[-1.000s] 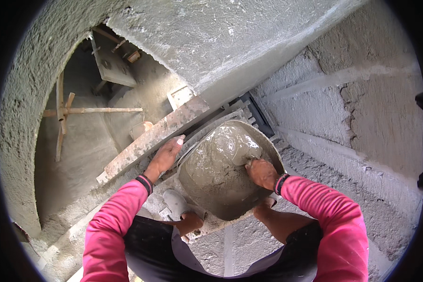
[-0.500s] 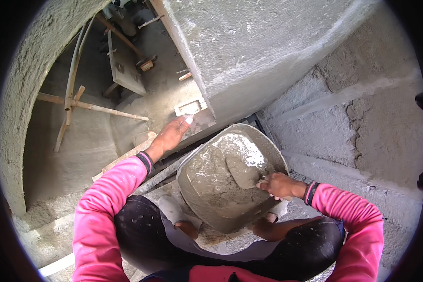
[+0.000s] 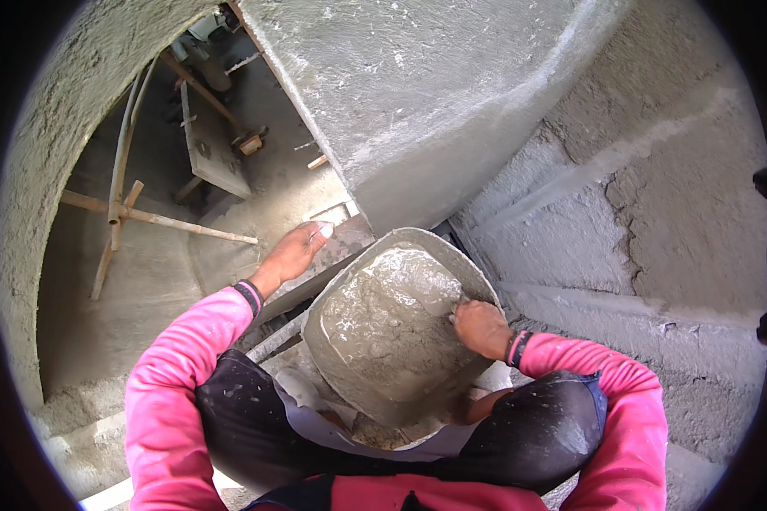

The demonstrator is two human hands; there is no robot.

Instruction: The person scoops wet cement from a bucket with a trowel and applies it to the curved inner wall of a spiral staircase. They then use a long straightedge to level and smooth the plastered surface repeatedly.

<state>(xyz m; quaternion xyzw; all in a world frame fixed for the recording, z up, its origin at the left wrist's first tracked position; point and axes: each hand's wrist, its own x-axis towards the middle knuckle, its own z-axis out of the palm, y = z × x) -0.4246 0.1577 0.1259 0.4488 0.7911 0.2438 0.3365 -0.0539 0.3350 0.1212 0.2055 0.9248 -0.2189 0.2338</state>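
Between my knees stands a tub (image 3: 314,342) holding wet grey mortar (image 3: 392,319), with a shiny watery patch at its far side. My right hand (image 3: 483,329) is closed at the tub's right side, low over the mortar. It grips what looks like a trowel, whose blade is sunk in the mortar and hidden. My left hand (image 3: 291,258) rests on a mortar-stained plank (image 3: 347,244) left of the tub. Its thumb is stretched out; the other fingers are partly hidden.
A rough plastered wall block (image 3: 435,94) rises beyond the tub. To the right is a partly plastered wall (image 3: 690,213). Down to the left, wooden poles (image 3: 179,219) cross above a lower floor, near a leaning board (image 3: 213,153). My shoe (image 3: 298,387) stands beside the tub.
The mortar-coated blade, earlier showing as a raised leaf shape, has sunk out of sight. My right hand has shifted slightly up and left. The whole view has tilted a little.
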